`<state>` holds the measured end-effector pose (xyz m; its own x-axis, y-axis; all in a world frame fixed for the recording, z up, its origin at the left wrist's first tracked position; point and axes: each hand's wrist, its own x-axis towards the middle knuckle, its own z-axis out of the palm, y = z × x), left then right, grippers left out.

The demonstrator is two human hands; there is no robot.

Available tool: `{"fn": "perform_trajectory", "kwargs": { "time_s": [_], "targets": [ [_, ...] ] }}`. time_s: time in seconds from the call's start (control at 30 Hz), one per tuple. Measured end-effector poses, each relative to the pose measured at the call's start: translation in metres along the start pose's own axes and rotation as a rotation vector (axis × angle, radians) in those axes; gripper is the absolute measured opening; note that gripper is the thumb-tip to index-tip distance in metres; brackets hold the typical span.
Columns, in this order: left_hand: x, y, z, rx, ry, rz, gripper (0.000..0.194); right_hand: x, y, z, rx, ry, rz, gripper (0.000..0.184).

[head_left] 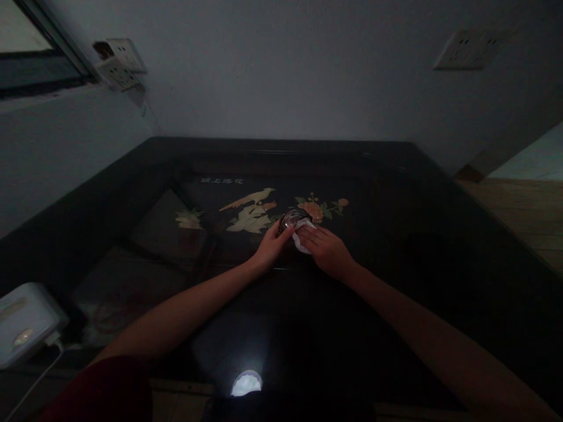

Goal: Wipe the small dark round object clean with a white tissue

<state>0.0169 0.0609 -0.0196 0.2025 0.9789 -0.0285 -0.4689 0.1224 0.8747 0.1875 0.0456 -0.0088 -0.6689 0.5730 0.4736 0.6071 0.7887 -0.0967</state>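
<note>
Hands point(329, 251) flank shiny object point(290, 219), white tissue point(301, 244) at right fingers.

White rounded plastic box point(26, 322) w/ thin white cable point(43, 375) sits well L of left hand point(269, 249), glossy blk table point(396, 234) under it w/ yellowish bird pic point(251, 199) just beyond, white rect wall sockets point(466, 50) farther off, dk-framed window point(26, 70) far L.

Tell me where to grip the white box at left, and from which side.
Probably the rounded far-right edge of the white box, reached from the right: the cable plugs into its near side, and its left end runs out of view.
</note>
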Motion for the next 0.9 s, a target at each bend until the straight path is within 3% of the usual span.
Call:
{"fn": "perform_trajectory", "kwargs": {
  "time_s": [0.2,0.63,0.9],
  "targets": [
    [0.003,-0.001,0.001,-0.079,-0.038,-0.031,0.046,0.004,-0.004,-0.008,-0.147,0.034,0.01,0.043],
    [-0.002,0.003,0.0,-0.063,-0.008,-0.031,0.044,0.0,-0.008,0.007,0.072,0.067,-0.064,0.042],
    [-0.002,0.007,0.007,-0.11,0.018,-0.046,0.043,0.005,-0.003,-0.009,-0.185,0.012,-0.014,0.042]
  ]
}}
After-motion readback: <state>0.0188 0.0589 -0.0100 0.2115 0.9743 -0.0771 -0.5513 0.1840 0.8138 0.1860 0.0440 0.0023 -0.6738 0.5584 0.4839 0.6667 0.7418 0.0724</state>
